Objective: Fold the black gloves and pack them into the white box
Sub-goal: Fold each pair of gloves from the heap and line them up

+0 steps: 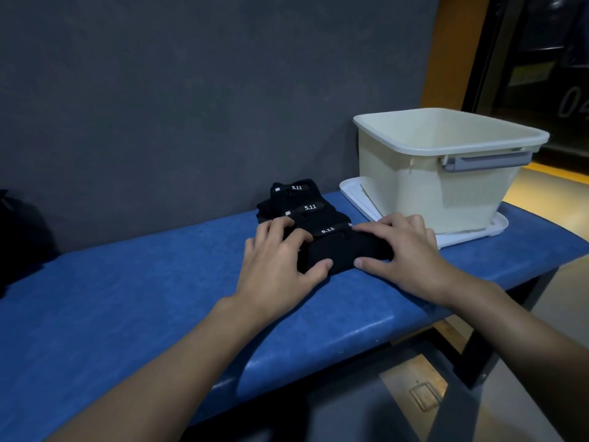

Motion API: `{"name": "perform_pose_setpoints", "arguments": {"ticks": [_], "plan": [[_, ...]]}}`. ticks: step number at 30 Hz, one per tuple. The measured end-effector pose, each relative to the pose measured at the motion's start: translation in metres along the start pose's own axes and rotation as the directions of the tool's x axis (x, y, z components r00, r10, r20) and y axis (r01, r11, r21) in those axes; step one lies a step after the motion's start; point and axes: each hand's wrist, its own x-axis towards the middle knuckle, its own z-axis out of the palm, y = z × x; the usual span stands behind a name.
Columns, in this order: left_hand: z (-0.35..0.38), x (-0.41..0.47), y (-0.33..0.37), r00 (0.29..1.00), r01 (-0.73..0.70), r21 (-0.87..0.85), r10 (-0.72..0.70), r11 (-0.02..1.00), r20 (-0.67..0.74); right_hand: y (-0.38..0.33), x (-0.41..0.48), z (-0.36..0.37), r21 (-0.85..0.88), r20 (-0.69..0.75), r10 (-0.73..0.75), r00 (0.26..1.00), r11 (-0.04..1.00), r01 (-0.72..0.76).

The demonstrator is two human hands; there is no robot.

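A person is leaning over the blue padded worktop [127, 298], both bare arms reaching toward the white box [414, 186]. The box is sitting open-topped on a flat white tray [353, 193], with a grey handle [487, 162] hanging under its rim on the near side. Just left of the box, three black gloves are lying in a row, each showing a small "5.11" label.

The nearest glove [344, 250] is lying in front of the box's near-left corner, close to the tray's edge (it looks bundled up, though the black cloth is hiding the creases). The left grip [280, 260] is clasping the end of this glove farther from the box, fingers curling over the top and thumb pressing against the near edge. The right grip [404, 253] is clasping the end closer to the box in the same way.

The middle glove [310, 212] is lying just behind it, and the far glove [293, 189] is resting against the grey wall [191, 106] left of the box. Well to the left of the box, a dark shape [19, 237] is sitting at the worktop's end; I cannot make out what it is.
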Motion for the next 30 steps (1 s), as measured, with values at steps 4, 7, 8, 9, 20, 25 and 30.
{"name": "perform_pose_setpoints", "arguments": {"ticks": [4,7,8,9,20,25,30], "plan": [[0.0,0.0,-0.001,1.0,-0.003,-0.012,0.003,1.0,-0.011,-0.001,-0.001,0.0,0.001,-0.01,-0.003,1.0,1.0,0.003],[-0.001,-0.001,-0.001,1.0,-0.008,-0.038,0.007,0.999,-0.021,-0.003,-0.003,-0.002,0.022,-0.036,-0.012,0.999,1.0,0.013],[-0.002,-0.001,0.0,1.0,-0.013,-0.046,0.011,0.999,-0.027,-0.004,-0.004,-0.003,0.03,-0.046,-0.013,0.999,0.999,0.015],[-0.003,-0.002,0.0,0.999,-0.019,-0.053,0.017,0.998,-0.032,-0.004,-0.004,-0.004,0.035,-0.056,-0.014,0.998,0.999,0.016],[-0.017,-0.006,0.004,0.999,-0.038,-0.078,0.036,0.996,-0.026,-0.014,-0.007,-0.011,0.046,-0.073,-0.036,0.997,0.998,0.04],[-0.045,-0.014,-0.007,1.0,-0.003,-0.071,0.003,0.997,-0.007,-0.04,0.0,-0.008,0.074,-0.048,-0.092,0.995,0.993,0.096],[-0.091,-0.032,-0.044,0.998,0.061,-0.018,-0.061,0.998,-0.015,-0.095,0.019,0.004,0.105,-0.008,-0.219,0.976,0.97,0.219]]}}
